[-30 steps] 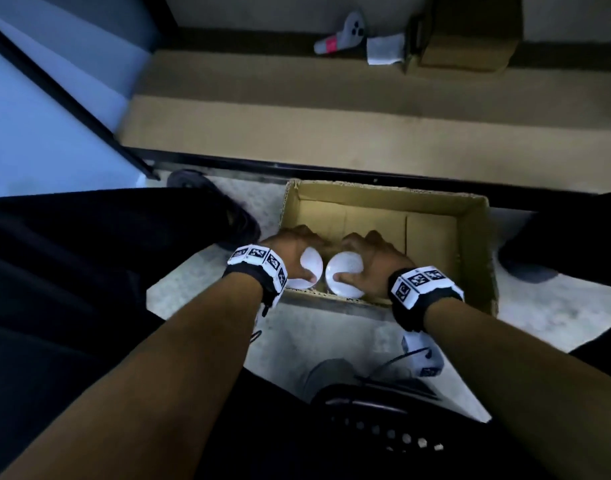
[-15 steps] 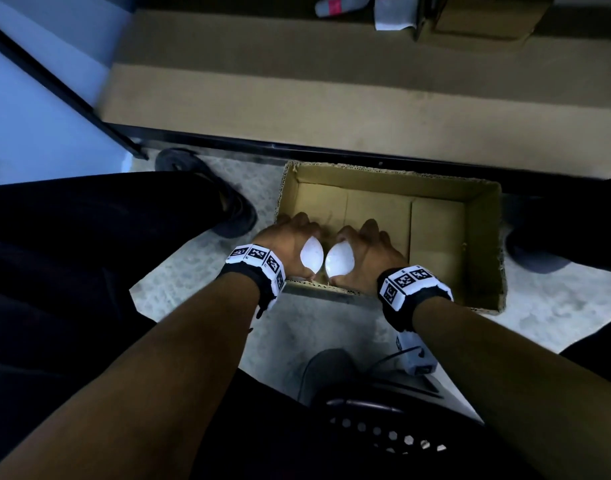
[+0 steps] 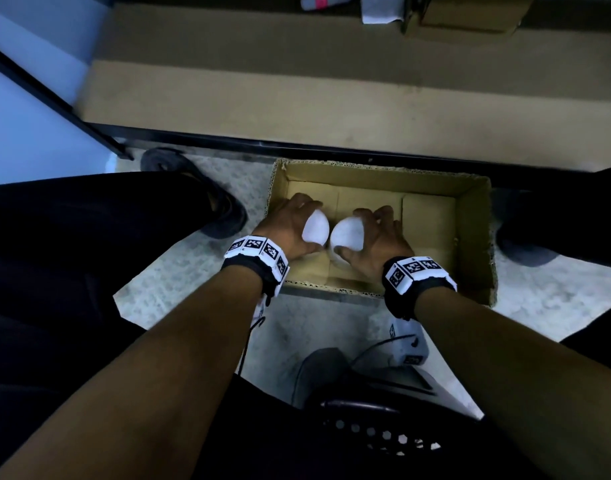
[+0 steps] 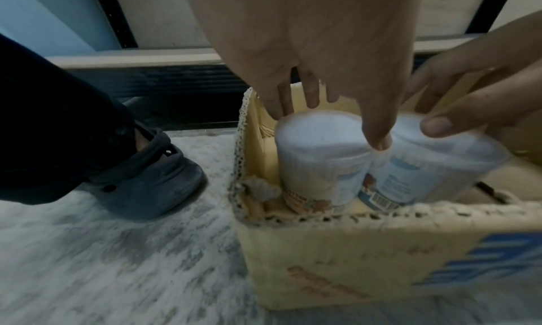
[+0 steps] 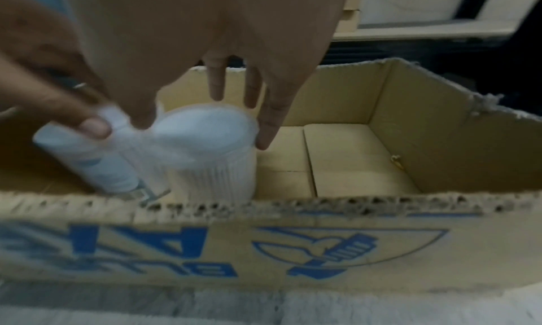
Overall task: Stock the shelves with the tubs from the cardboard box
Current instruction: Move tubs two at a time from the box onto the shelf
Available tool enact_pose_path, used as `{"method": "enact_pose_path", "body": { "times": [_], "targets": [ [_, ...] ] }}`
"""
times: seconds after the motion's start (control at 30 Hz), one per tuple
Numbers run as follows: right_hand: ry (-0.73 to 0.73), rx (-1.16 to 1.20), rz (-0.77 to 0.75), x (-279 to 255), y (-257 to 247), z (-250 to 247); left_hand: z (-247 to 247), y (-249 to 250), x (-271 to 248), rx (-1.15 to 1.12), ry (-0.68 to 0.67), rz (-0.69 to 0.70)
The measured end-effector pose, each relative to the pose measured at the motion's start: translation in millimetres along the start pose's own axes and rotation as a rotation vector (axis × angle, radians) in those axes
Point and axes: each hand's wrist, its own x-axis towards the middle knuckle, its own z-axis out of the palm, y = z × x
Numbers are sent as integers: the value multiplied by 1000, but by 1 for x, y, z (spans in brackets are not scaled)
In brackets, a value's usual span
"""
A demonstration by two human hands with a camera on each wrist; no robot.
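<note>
At the far left a pale blue panel (image 3: 23,109) with a dark slanted frame meets the speckled grey floor (image 3: 179,285); a dark, rubbery clog (image 4: 146,186) with strap and rivet stands on that floor beside a black trouser leg (image 3: 72,237); just right of the clog sits the cardboard box (image 3: 477,230), open-topped, its cut rim ragged so the corrugated fluting shows, with blurred blue print on the near outer wall.

In the box's left end the left hand (image 3: 286,230) takes the left tub (image 3: 316,230) from above, fingers spread down its far side and thumb on the near side, so this grip is curled round the white, round lid; the tub is a smooth cylinder with a printed label, orange-toned at the foot, standing in the near-left corner and tilted slightly; touching it on the right is the right tub (image 3: 347,233), also white-lidded, its label bearing a barcode, its side showing fine vertical ribs in the right wrist view, and leaning rightward; the right hand (image 3: 373,244) clasps it the same way, fingers over the far edge and thumb at the near edge, this grip closed on the lid.

Right of the hands the box floor lies bare, flat brown flaps meeting at straight seams; beyond the box runs a black base rail (image 3: 297,147) and above it a tan, matte shelf (image 3: 297,91); on the shelf at far right rests a smaller brown carton (image 3: 470,15).
</note>
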Motion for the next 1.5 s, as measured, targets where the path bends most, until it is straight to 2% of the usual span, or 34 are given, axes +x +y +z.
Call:
{"method": "enact_pose_path", "body": {
  "times": [0.1, 0.27, 0.47, 0.63, 0.83, 1.1, 1.5],
  "targets": [
    [-85, 13, -10, 1, 0, -2, 6, 0, -3, 67, -2, -45],
    [-48, -82, -43, -1, 2, 4, 9, 7, -2, 102, -12, -67],
    [-61, -28, -4, 2, 1, -7, 7, 3, 1, 102, 0, -38],
    [-11, -16, 6, 0, -5, -29, -12, 13, -3, 133, 11, 23],
    [88, -29, -66, -17, -16, -64, -52, 31, -12, 82, 31, 98],
    [215, -31, -182, -55, -38, -126, -119, 61, -42, 213, 139, 155],
    [419, -94, -377, -126, -82, -222, -239, 102, -102, 383, 303, 353]
  ]
}}
